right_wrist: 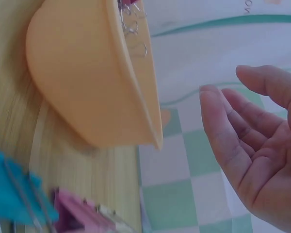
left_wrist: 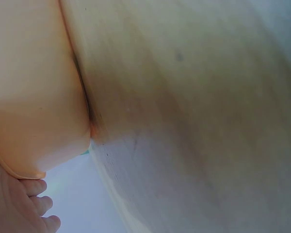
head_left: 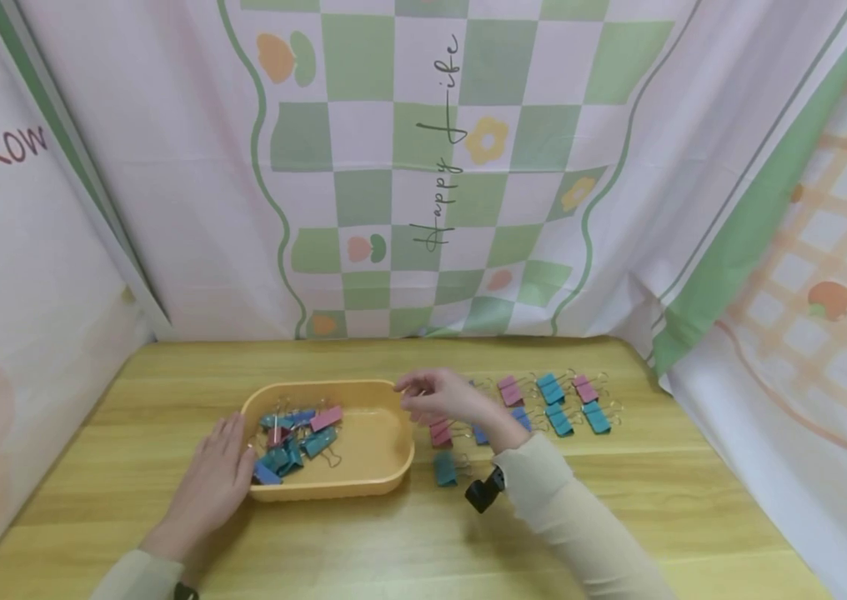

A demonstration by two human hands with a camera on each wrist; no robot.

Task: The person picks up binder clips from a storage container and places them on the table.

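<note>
In the head view a yellow plastic tray (head_left: 329,490) holds a heap of blue, teal and pink binder clips (head_left: 288,454) in its left half. My left hand (head_left: 217,475) lies along the tray's left end, fingers fairly straight, touching its wall. Above the tray's right rim is my right hand (head_left: 442,396), its fingers loosely bent. The right wrist view shows nothing between that thumb and the fingers (right_wrist: 216,121). More binder clips lie in rows on the table right of the tray, among them a teal clip (head_left: 445,469) nearest me. My right forearm hides some of them.
The wooden table (head_left: 363,550) ends at the back against a checked curtain (head_left: 431,167). Patterned cloths hang at both sides. A small black device (head_left: 485,490) sits at my right wrist, close to the nearest teal clip.
</note>
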